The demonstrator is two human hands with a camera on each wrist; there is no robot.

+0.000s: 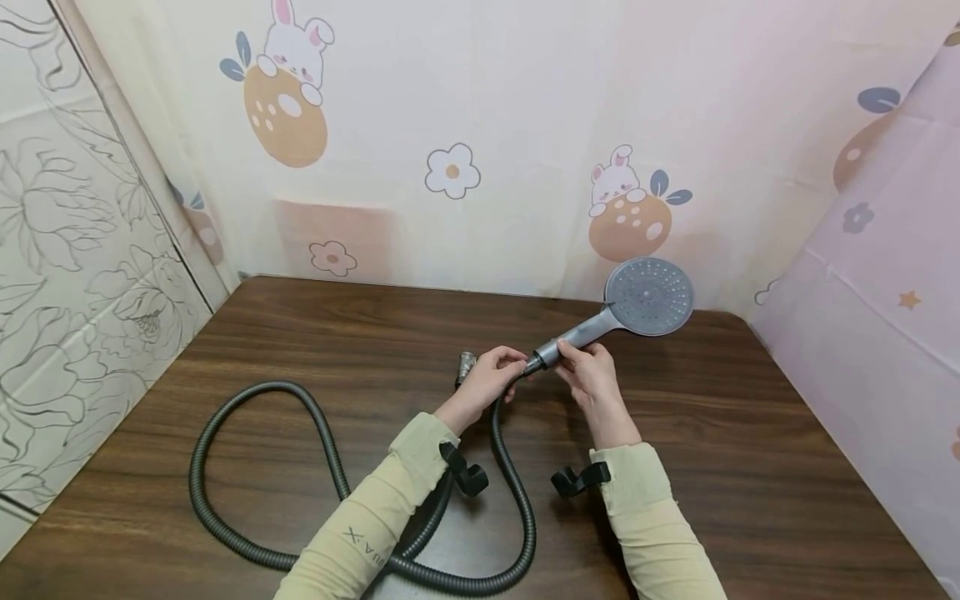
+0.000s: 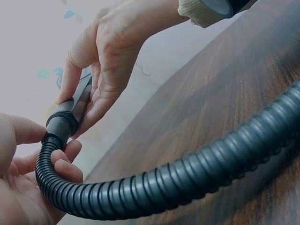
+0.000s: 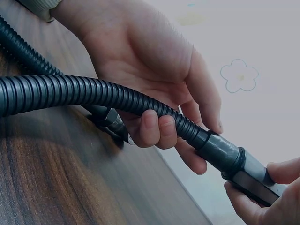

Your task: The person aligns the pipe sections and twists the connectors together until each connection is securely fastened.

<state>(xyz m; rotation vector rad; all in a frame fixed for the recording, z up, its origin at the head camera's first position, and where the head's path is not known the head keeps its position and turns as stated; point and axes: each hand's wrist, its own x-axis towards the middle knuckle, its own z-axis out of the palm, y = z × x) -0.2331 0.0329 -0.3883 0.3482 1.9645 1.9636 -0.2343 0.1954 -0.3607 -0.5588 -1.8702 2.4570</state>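
Note:
A grey handheld shower head (image 1: 648,296) is held tilted above the far part of the table, its round spray face turned toward me. My right hand (image 1: 596,383) grips the lower end of its handle (image 1: 585,332) between thumb and fingers. At the joint below, my left hand (image 1: 487,379) pinches the dark end fitting (image 3: 220,152) of a ribbed shower hose (image 1: 197,467). In the right wrist view, the left hand's lower fingers curl around the hose beneath that fitting. The fitting sits against the handle; whether the threads are engaged cannot be seen.
The hose loops across the left and front of the brown wooden table (image 1: 750,467). Its other end, with a metallic connector (image 1: 467,365), lies behind the left hand. A rabbit-patterned curtain (image 1: 510,100) hangs along the far edge. Black straps (image 1: 581,481) circle both wrists.

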